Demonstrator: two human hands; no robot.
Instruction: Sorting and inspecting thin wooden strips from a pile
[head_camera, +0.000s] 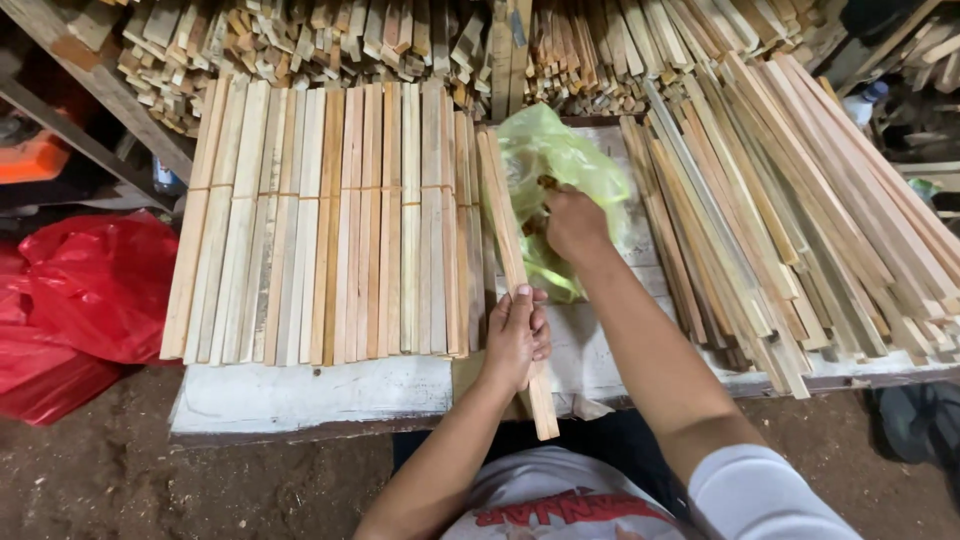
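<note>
Head camera looked down at my two hands over the white worktop (300, 395). My left hand (516, 340) was wrapped tight around a small bunch of thin wood sticks (510, 260), near their low end. I held them there so the long part could lie up along the worktop and the short end could stick out past the edge, close to my body. That way the sticks stayed together and did not roll apart. My right hand (574, 222) was reaching into a green plastic bag (555, 165) that lay just beside the sticks. My fingers were curled in the bag's mouth, but I could not tell if that grip had anything in it, because the plastic hid my fingertips. The bag sat close by, so my right hand could reach it while my left kept hold. To the left lay a flat row of tied stick bundles (320, 220), side by side and neat, with thin bands around them. To the right was a loose pile of sticks (790, 200), leaning every which way. More sticks were stacked at the back (400, 40). A red plastic bag (90, 290) sat on the dirt floor (150, 480) to the left, well apart from my hands.
</note>
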